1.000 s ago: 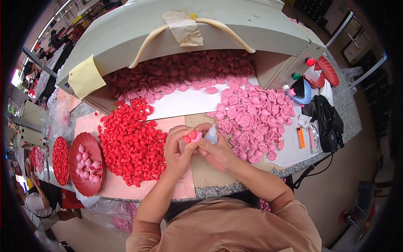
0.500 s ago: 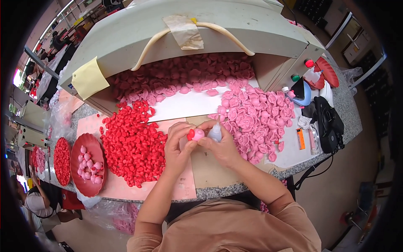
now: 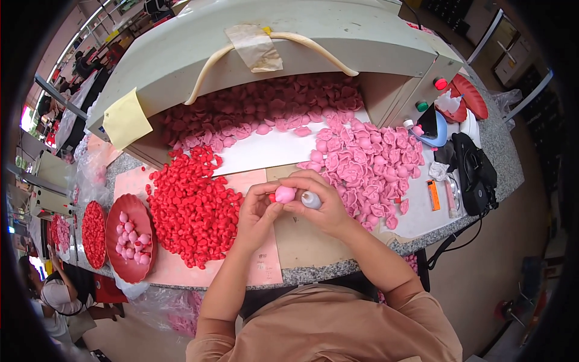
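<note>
Between the fingertips of both hands is a small rounded pink piece (image 3: 286, 194) with a red piece (image 3: 272, 198) at its left side. My left hand (image 3: 256, 211) is closed on these with thumb and fingers. My right hand (image 3: 322, 211) grips a small translucent squeeze bottle (image 3: 311, 200) in its curled fingers, while its fingertips touch the pink piece; the bottle's tip is hidden. To the left lies a heap of small red pieces (image 3: 193, 211). A heap of pink petal-shaped pieces (image 3: 368, 163) lies to the right.
A grey machine housing (image 3: 338, 48) arches over more pink petal pieces (image 3: 259, 105) at the back. On the left are a red plate (image 3: 114, 262) of pink-and-red pieces and another plate of red pieces (image 3: 94, 235). Rightward lie an orange box (image 3: 433, 195) and a black bag (image 3: 473, 175).
The pink piece has turned, so less of its red part shows. The bottle has tipped in my right hand, and its nozzle no longer shows. The whole view has shifted slightly.
</note>
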Demonstrator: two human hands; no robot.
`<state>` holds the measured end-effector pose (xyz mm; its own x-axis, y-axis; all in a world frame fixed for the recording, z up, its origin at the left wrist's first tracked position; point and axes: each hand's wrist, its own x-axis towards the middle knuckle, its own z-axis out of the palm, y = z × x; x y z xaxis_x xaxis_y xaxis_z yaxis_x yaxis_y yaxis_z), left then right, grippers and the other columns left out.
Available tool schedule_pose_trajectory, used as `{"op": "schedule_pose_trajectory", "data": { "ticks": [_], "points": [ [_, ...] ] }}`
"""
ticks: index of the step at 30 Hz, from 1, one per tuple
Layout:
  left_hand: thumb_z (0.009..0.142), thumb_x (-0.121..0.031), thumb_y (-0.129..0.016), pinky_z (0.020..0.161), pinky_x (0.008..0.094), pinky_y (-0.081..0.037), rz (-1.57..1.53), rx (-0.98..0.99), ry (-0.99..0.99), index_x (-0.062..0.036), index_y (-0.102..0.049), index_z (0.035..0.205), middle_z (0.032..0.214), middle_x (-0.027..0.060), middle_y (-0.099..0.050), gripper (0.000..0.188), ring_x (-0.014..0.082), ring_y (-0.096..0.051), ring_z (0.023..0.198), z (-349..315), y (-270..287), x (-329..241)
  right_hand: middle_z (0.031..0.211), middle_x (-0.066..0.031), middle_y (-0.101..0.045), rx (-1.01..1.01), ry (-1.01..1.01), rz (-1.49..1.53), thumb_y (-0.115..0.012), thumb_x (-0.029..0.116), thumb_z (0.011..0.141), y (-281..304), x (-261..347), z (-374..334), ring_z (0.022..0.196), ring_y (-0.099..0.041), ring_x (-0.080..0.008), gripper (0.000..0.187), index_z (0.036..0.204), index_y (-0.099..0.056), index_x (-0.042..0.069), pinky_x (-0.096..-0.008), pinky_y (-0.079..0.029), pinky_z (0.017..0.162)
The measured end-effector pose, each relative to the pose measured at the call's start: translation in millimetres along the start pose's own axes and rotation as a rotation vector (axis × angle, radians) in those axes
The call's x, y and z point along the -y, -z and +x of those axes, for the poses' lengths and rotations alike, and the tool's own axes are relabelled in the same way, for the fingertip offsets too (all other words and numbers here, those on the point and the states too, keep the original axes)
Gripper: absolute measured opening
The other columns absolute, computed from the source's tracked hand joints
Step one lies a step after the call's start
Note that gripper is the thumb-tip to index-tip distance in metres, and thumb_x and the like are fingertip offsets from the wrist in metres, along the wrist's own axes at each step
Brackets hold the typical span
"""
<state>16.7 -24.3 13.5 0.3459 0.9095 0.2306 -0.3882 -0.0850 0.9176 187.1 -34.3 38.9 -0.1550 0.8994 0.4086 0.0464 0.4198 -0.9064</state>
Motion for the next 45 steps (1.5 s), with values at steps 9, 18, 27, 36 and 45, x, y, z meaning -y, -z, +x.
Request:
{"op": "schedule_pose_trajectory", "data": {
  "ticks": [9,18,27,36,45],
  "points": [
    [0.086,0.000,-0.059,0.094,0.0322,-0.041,0.138,-0.062,-0.194,-0.0025,-0.057,0.108,0.116,0.0102,-0.051,0.022,0.0187,-0.051,0.108,0,-3,2,0.105,-0.0068,-0.054,-0.033,-0.027,0.045,-0.073,0.005,0.075,-3,-5,-1,0.097,-0.053,-0.0160,0.032,0.105,-0.060,0.003,-0.0291,-0.042,0.086],
    [0.090,-0.007,-0.058,0.092,0.0336,-0.042,-0.421,-0.171,-0.099,-0.0076,-0.059,0.109,0.116,0.0075,-0.052,0.020,0.0194,-0.051,0.109,-3,-18,4,0.110,-0.0060,-0.054,-0.122,-0.189,0.504,-0.071,0.007,0.079,-23,-8,-5,0.100,-0.052,-0.0169,0.032,0.109,-0.058,0.004,-0.0307,-0.042,0.087],
    [0.091,-0.007,-0.056,0.080,0.0286,-0.044,-0.433,-0.226,-0.097,-0.0076,-0.060,0.109,0.116,0.0056,-0.051,0.019,0.0165,-0.051,0.103,2,-22,11,0.118,-0.0043,-0.055,-0.158,-0.338,1.089,-0.065,0.008,0.085,-29,-14,-3,0.101,-0.053,-0.0147,0.022,0.105,-0.058,0.010,-0.0305,-0.044,0.080],
    [0.091,-0.007,-0.055,0.083,0.0251,-0.046,-0.399,-0.400,0.055,-0.0027,-0.060,0.100,0.102,0.0047,-0.057,0.011,0.0132,-0.055,0.096,5,-24,15,0.118,-0.0039,-0.055,-0.212,-0.441,1.089,-0.057,0.016,0.091,-39,-29,-8,0.105,-0.053,-0.0143,0.024,0.115,-0.054,0.011,-0.0289,-0.041,0.090],
    [0.095,-0.019,-0.052,0.065,0.0221,-0.045,-0.462,-0.281,-0.031,-0.0050,-0.057,0.102,0.095,0.0047,-0.058,0.017,0.0106,-0.057,0.069,4,-26,-1,0.110,-0.0003,-0.053,-0.214,-0.398,0.992,-0.051,0.023,0.096,-45,-14,-2,0.087,-0.046,-0.0076,0.029,0.120,-0.046,0.009,-0.0255,-0.038,0.089]
  ]
}}
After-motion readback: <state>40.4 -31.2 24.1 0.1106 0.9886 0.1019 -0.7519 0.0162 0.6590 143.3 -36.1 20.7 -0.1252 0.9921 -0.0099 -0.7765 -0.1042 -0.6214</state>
